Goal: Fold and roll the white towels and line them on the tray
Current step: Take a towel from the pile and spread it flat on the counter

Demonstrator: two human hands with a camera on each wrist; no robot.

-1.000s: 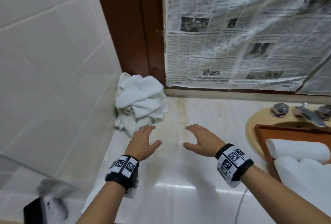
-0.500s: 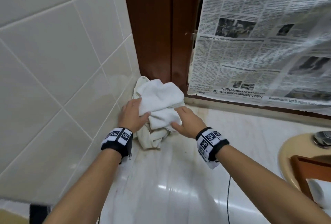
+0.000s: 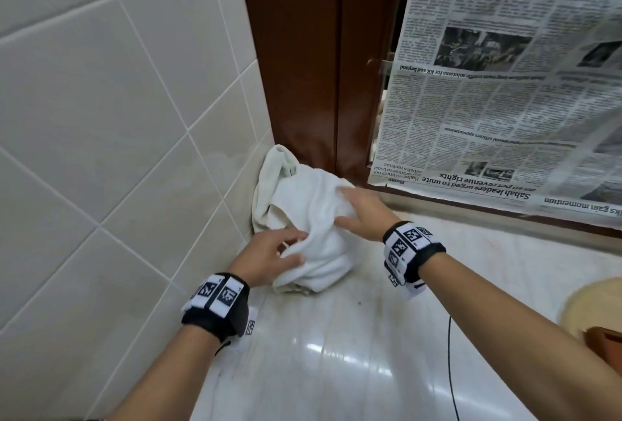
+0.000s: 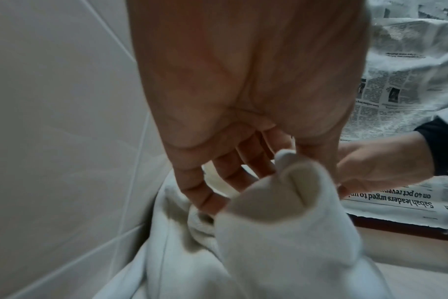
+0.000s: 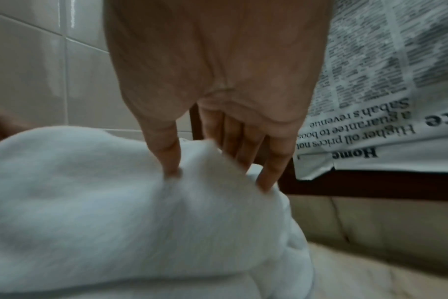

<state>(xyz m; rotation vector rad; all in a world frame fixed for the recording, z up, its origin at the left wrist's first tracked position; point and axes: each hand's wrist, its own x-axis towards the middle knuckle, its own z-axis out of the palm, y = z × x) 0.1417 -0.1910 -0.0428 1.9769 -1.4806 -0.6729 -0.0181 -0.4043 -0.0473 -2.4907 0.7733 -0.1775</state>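
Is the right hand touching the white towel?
Touching. In the right wrist view the right hand pinches a fold of the towel between thumb and fingers; the head view shows the same grip.

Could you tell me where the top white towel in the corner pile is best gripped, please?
Probably at its raised folds, from above and the open counter side: the towel pile sits against the tiled wall, and the left hand and right hand already pinch there.
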